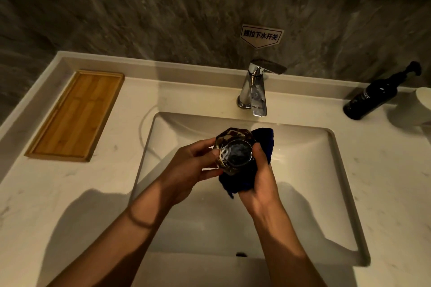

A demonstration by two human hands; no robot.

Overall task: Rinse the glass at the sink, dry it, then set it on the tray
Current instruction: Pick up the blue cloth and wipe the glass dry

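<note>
A faceted clear glass (234, 149) is held over the white sink basin (314, 170), its base turned toward me. My left hand (193, 168) grips the glass from the left side. My right hand (261, 177) presses a dark blue cloth (264, 140) against the glass's right and underside. The cloth wraps behind and below the glass. A bamboo tray (74, 114) lies on the counter at the left, with nothing on it.
A chrome faucet (255, 91) stands behind the basin with no water running. A black pump bottle (375, 98) and a white cup (419, 105) sit at the right back of the counter. A small sign (261, 36) hangs on the grey stone wall.
</note>
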